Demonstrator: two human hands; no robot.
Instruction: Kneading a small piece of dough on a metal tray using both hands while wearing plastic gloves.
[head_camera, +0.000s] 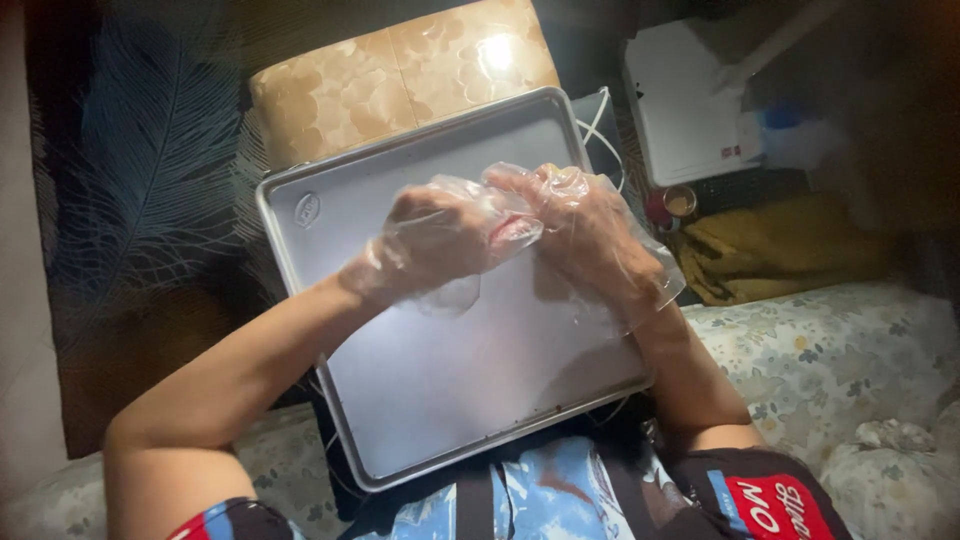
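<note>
Nearest, the metal baking tray rests on the person's lap, probably to catch what falls. Above its middle both hands meet, each in a loose clear plastic glove. The left hand is curled, fingers closed around a small pinkish piece; the right hand presses against it from the other side, also closed. Behind the tray stands a shiny patterned box, and farther right a white device.

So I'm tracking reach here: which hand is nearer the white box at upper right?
Right. The right hand is over the tray's upper right part, closer to the white box; the left hand sits further left, mid-tray.
</note>
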